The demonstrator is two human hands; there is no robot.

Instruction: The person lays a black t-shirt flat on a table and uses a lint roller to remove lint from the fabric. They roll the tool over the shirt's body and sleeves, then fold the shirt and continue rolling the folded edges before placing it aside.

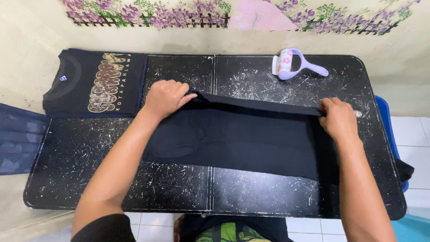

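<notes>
Black garment (242,139) spread across middle of scuffed black bench (179,197), far edge pinched by fingers of left hand (165,97) and right hand (338,117). Folded printed black shirt (96,83) at far left corner; lilac lint roller (293,65) beyond, well apart.

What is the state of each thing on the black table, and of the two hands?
black garment: spread flat, far edge lifted by both hands.
left hand: pinching the garment's far edge.
right hand: pinching the far edge too.
folded black shirt: folded, lying at the far left corner.
lint roller: lying on its side, untouched.
</notes>
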